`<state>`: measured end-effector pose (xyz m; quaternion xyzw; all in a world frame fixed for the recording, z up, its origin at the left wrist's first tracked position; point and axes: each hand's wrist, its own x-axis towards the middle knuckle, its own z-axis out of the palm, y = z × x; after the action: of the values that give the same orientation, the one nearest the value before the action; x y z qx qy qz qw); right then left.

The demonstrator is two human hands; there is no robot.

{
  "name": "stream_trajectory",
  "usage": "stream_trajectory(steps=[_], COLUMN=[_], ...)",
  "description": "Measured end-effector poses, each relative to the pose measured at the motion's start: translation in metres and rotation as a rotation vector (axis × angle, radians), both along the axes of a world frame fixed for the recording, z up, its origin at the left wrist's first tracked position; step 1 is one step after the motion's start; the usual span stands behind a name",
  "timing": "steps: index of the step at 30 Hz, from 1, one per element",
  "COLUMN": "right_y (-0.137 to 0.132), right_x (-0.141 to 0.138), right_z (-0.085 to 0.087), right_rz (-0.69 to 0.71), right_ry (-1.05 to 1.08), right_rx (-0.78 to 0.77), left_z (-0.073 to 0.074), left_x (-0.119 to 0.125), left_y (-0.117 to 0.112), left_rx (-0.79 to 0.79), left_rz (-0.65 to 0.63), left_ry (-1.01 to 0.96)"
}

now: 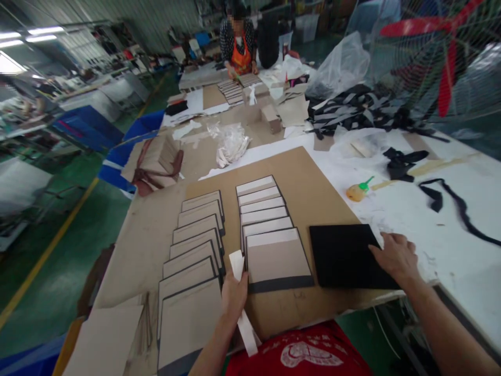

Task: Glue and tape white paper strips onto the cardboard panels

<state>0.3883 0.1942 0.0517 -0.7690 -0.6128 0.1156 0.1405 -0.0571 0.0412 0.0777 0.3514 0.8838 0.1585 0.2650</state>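
My left hand (235,292) is closed around a white strip (247,334), whose upper end sticks out above the fingers. That hand is between two rows of overlapping beige panels with dark edges: the left row (191,313) and the right row (278,258), whose panels carry a white band along the top. At the right, a flat black panel (344,256) lies on the brown board (297,177). My right hand (399,258) is at its right edge, thumb over the black surface and fingers apart from it; no object shows in its grasp.
A glue bottle with a green nozzle (358,190) lies on the white tabletop, with black strips (405,162) beyond. A tied bundle of boards (156,162) and a plastic bag (230,143) are farther back. A fan (442,31) stands right; a person (238,47) works opposite.
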Motion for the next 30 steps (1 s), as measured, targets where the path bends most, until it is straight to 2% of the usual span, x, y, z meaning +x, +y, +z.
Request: stream_trajectory(steps=[2, 4, 6, 8, 10, 12, 15, 20, 22, 24, 27, 30], right_y=[-0.006, -0.016, -0.026, -0.033, -0.038, -0.042, -0.050, -0.052, -0.047, -0.042, -0.037, -0.032], right_x=[-0.041, -0.092, -0.139, -0.172, -0.188, -0.193, -0.195, -0.215, -0.210, -0.184, -0.116, -0.046], right_z=[0.003, 0.003, 0.000, -0.005, -0.009, -0.010, -0.004, 0.014, 0.019, 0.024, 0.029, 0.025], right_rz=[0.148, 0.311, 0.387, 0.382, 0.345, 0.307, 0.229, 0.001, -0.025, -0.066, -0.190, -0.311], right_ry=[0.144, 0.416, 0.527, 0.538, 0.539, 0.545, 0.594, 1.041, 1.134, 1.219, 1.401, 1.353], right_rx=[0.039, -0.053, -0.175, -0.211, -0.220, -0.217, -0.180, -0.238, -0.252, -0.223, -0.186, -0.210], left_z=[-0.002, -0.004, -0.004, -0.004, -0.005, -0.007, -0.010, -0.005, -0.001, 0.003, 0.005, 0.005], left_x=[0.011, 0.022, 0.030, 0.034, 0.034, 0.029, 0.020, 0.005, -0.001, -0.009, -0.020, -0.026], left_y=[0.002, 0.002, -0.001, -0.003, -0.006, -0.008, -0.010, -0.008, -0.005, -0.002, 0.005, 0.015], left_rx=[-0.046, -0.057, -0.052, -0.050, -0.055, -0.064, -0.057, -0.069, -0.097, -0.108, -0.103, -0.105], left_rz=[-0.044, -0.081, -0.124, -0.159, -0.186, -0.199, -0.197, -0.199, -0.168, -0.115, -0.040, -0.024], left_ry=[0.039, 0.053, 0.074, 0.094, 0.096, 0.079, 0.040, -0.034, -0.050, -0.065, -0.109, -0.156])
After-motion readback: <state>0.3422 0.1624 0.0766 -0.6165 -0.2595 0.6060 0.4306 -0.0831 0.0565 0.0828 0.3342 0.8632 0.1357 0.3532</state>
